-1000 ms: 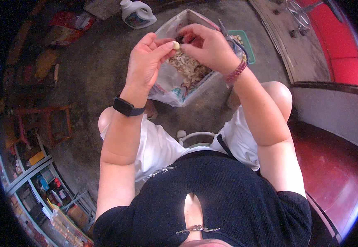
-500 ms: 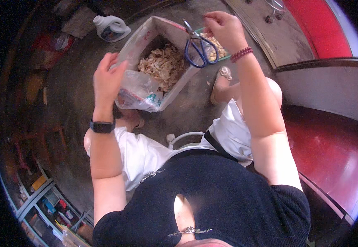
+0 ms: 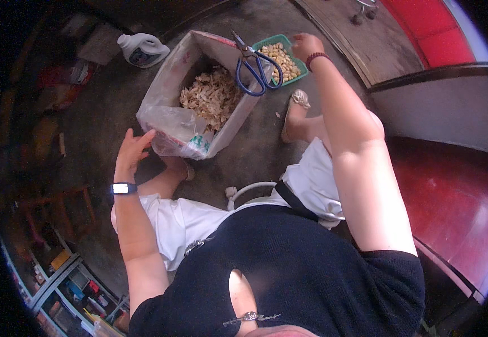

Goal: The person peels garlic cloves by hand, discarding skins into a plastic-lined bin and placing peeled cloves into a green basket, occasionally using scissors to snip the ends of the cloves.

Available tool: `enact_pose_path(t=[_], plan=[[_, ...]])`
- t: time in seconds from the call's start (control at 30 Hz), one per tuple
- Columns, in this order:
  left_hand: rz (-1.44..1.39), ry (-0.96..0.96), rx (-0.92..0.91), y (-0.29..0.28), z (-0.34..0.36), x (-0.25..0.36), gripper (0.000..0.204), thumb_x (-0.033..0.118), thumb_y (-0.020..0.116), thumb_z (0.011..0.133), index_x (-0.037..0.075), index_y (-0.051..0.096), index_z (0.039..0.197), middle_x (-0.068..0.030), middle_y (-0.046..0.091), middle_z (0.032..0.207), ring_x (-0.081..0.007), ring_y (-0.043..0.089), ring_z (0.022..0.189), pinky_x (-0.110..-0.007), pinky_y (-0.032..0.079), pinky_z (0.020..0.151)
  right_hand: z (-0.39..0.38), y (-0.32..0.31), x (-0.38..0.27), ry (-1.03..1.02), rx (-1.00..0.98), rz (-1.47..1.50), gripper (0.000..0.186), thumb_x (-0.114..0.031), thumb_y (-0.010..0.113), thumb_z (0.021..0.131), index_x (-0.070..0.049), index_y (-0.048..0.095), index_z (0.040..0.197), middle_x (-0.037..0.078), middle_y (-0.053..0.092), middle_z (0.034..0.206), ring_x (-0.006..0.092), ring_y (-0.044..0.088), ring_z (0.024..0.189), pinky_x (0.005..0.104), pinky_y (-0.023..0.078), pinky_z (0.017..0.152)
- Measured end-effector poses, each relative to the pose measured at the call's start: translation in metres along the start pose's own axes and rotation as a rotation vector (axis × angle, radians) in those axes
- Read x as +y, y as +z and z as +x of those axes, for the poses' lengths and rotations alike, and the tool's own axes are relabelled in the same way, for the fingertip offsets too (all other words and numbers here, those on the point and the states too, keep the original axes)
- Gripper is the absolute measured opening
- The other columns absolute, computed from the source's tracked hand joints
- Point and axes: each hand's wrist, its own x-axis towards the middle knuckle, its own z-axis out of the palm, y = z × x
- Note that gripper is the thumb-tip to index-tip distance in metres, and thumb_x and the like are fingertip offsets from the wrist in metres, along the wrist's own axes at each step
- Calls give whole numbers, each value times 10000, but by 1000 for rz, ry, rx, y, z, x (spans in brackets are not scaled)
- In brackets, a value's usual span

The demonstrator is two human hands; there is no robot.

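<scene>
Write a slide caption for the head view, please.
Right hand beside a green basket of pale pieces, open left hand near a box of papery peelings.

Green basket (image 3: 269, 41), cream pieces (image 3: 283, 60), mottled tan flakes (image 3: 210, 94), blue-handled scissors (image 3: 249, 54), whitish box (image 3: 165, 84) — red-marked

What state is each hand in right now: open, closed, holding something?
Left hand: open, looks empty.
Right hand: partly curled; whether it holds anything cannot be told.

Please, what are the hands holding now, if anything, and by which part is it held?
The left hand looks empty, fingers spread near the box. The right hand, beside the green basket, has curled fingers; whether it holds anything cannot be told.
</scene>
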Motion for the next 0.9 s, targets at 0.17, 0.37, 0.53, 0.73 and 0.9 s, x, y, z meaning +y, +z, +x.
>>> enact_pose_path(t=[0.17, 0.37, 0.53, 0.73, 0.9], plan=[[-239, -20, -20, 17, 18, -23, 932, 370, 732, 749, -11, 176, 1393, -152, 544, 1186, -241, 597, 952, -364, 493, 762, 15, -16, 18, -6, 120, 55, 441, -287, 690, 716, -8, 635, 1053, 205, 626, 1065, 312, 602, 1013, 375, 478, 873], [-837, -1, -385, 17, 8, -39, 291, 133, 603, 863, -8, 497, 1094, -129, 606, 999, -210, 619, 850, -358, 540, 713, -30, -54, -80, -283, 10, 592, 347, -187, 618, 845, 37, 585, 1108, 95, 665, 871, 148, 635, 715, 269, 528, 648], [-1230, 76, -497, -22, -38, 28, 227, 51, 528, 887, -47, 529, 1092, -201, 598, 1059, -251, 611, 947, -344, 515, 830, -159, -52, -190, -819, -519, 404, 550, -373, 704, 781, 18, 571, 1144, 151, 654, 1013, 209, 630, 911, 302, 498, 817], [-1033, 448, -595, 3, -83, 140, 105, 94, 546, 896, 16, 543, 966, -185, 599, 1091, -217, 575, 1041, -353, 453, 916, -213, -4, -219, -695, -785, 692, 454, -249, 683, 807, 30, 513, 1123, 157, 644, 971, 217, 637, 903, 318, 512, 794], [-525, 576, -194, -8, -55, 113, 183, 132, 530, 906, 30, 583, 1048, -111, 630, 1032, -210, 595, 992, -333, 465, 881, -186, -25, -209, -622, -616, 540, 156, -129, 581, 852, 7, 592, 926, 40, 622, 766, 101, 594, 694, 232, 481, 636]])
